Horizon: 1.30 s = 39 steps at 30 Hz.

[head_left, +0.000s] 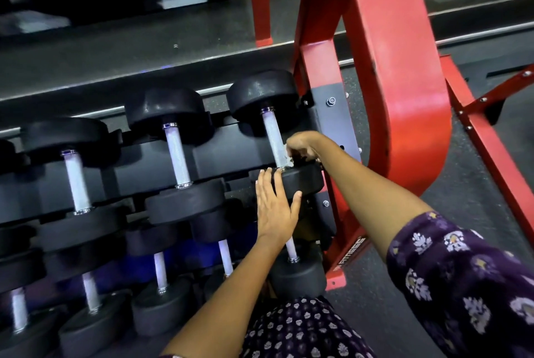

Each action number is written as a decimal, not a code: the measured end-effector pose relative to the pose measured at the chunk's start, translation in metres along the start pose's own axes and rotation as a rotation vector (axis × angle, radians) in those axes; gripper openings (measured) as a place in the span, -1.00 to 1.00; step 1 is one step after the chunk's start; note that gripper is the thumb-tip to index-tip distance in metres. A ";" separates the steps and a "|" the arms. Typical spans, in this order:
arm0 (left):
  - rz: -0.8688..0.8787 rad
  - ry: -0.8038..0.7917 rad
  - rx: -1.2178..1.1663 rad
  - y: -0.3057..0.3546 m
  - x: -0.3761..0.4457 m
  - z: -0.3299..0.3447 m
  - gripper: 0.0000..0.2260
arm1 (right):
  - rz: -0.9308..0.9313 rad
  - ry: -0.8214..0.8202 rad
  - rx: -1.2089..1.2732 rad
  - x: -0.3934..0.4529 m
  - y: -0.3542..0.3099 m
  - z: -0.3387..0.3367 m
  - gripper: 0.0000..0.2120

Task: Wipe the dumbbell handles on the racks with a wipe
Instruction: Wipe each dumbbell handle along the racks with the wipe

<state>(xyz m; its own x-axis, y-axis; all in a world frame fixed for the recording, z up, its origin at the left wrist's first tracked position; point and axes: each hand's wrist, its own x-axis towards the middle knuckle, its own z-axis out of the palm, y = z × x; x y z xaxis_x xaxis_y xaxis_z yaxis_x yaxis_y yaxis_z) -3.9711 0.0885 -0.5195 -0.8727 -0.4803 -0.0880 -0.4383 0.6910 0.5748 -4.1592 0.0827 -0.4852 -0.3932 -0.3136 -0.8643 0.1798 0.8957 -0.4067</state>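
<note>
While the left hand (274, 207) rests flat on the dumbbell (300, 181) head,
the right hand (302, 148) pinches a white wipe (289, 155) against its handle (273, 137).

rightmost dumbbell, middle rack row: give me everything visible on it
The dumbbell has two round black heads, rubber by the look, joined by a pale knurled metal handle with shiny collars. It lies on the black rack beside the red frame, handle running away from the camera, last in its row. The right hand holds a white wipe against the near end of the handle. The left hand rests flat, fingers straight, on the near head.
</note>
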 end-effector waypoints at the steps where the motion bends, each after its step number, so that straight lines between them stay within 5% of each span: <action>1: 0.001 0.007 0.007 -0.001 0.000 0.001 -0.33 | -0.017 0.009 0.058 0.002 -0.002 -0.001 -0.75; 5: 0.012 0.021 0.027 -0.001 0.000 0.001 -0.28 | -0.125 0.085 0.418 0.003 -0.012 -0.007 -0.66; 10: 0.000 -0.001 -0.004 0.000 -0.001 -0.001 -0.31 | -0.020 -0.015 0.047 -0.005 0.000 -0.003 -0.71; 15: 0.020 0.013 0.023 -0.002 0.001 0.002 -0.37 | -0.196 0.172 0.454 0.012 -0.018 -0.015 -0.69; 21: 0.020 0.020 0.045 -0.004 0.000 0.005 -0.22 | -0.111 -0.035 0.061 0.007 -0.003 0.002 -0.69; 26: 0.048 0.062 0.066 -0.005 0.003 0.009 -0.38 | -0.233 0.144 0.674 0.028 -0.034 -0.014 -0.67; 31: 0.066 0.086 0.094 -0.008 0.002 0.009 -0.42 | -0.185 -0.006 0.382 0.017 -0.011 -0.004 -0.68; 36: 0.070 0.086 0.086 -0.008 0.003 0.009 -0.42 | -0.219 0.077 0.803 0.036 -0.035 -0.014 -0.65; 39: 0.071 0.074 0.092 -0.008 0.002 0.008 -0.42 | -0.152 0.060 0.667 0.041 -0.018 -0.009 -0.71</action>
<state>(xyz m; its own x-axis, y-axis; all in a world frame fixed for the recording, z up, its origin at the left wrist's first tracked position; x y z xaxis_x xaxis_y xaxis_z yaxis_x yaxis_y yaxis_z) -3.9709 0.0866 -0.5309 -0.8853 -0.4648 0.0127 -0.3969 0.7698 0.4999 -4.1867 0.0570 -0.5103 -0.5040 -0.3849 -0.7732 0.6279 0.4515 -0.6340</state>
